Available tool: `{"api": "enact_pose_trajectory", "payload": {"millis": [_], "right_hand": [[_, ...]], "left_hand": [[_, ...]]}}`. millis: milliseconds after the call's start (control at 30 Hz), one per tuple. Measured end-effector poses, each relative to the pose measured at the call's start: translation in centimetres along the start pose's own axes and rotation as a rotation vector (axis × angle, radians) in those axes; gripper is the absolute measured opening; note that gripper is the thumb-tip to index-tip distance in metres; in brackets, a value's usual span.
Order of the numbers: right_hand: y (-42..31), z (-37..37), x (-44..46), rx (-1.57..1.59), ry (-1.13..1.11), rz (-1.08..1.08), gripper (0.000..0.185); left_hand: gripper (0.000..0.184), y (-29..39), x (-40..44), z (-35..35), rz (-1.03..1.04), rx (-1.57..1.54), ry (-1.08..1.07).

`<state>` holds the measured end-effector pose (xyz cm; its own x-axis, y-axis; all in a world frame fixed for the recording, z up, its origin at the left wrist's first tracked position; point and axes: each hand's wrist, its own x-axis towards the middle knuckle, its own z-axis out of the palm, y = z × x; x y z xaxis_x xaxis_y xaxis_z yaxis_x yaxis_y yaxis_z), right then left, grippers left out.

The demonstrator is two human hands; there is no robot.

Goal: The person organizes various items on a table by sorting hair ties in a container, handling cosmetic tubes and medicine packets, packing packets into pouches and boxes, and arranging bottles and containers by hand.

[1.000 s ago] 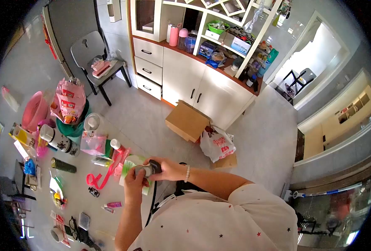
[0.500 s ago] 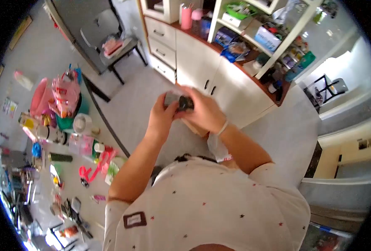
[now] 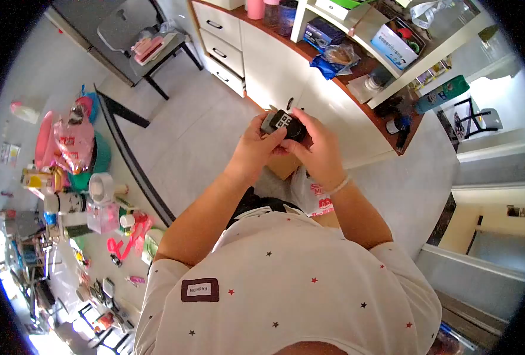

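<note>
White cabinet, cluttered table — dark device held

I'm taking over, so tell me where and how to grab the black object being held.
Probably pinch the black object by its far edge, coming from the cabinet side: left grip and right grip cover its sides, leaving that edge mostly exposed.

small boxy black object: pale square markings showed on one face. short-sleeved white cloth shirt was scattered with red and black stars; its rectangular patch framed white in dark maroon. long white cabinet carried black bar handles and a reddish-brown top. limp ribbon-like strip was hot pink.
</note>
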<state>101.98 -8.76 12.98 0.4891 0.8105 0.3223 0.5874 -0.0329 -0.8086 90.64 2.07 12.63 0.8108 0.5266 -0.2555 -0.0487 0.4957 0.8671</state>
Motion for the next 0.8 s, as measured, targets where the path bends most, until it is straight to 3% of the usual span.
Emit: {"api": "enact_pose_trajectory", "payload": {"millis": [167,333,400,500,633,800], "right_hand": [[0.1,-2.2,2.5,-0.056,0.045,0.016,0.063],[0.9,-2.4,6.1,-0.125,0.19,0.051,0.062],[0.6,-2.1,8.1,-0.159,0.238,0.036,0.059],[1.2,-2.3,12.0,-0.35,0.339,-0.092,0.056],[0.3,-4.7,18.4,-0.486,0.502,-0.201,0.048],[0.1,-8.7,27.0,-0.752,0.856,-0.29,0.045]], "left_hand": [[0.051,1.5,4.9,0.7,-0.001,-0.021,-0.11],[0.044,4.4,10.1,1.5,-0.057,0.011,-0.151],[0.045,4.7,13.0,1.1,-0.055,0.142,-0.173],[0.044,8.4,14.6,2.2,0.004,0.08,-0.28],[0.041,12.5,18.7,2.0,0.006,-0.057,-0.437],[0.033,14.9,21.9,0.6,-0.061,0.048,-0.428]]}}
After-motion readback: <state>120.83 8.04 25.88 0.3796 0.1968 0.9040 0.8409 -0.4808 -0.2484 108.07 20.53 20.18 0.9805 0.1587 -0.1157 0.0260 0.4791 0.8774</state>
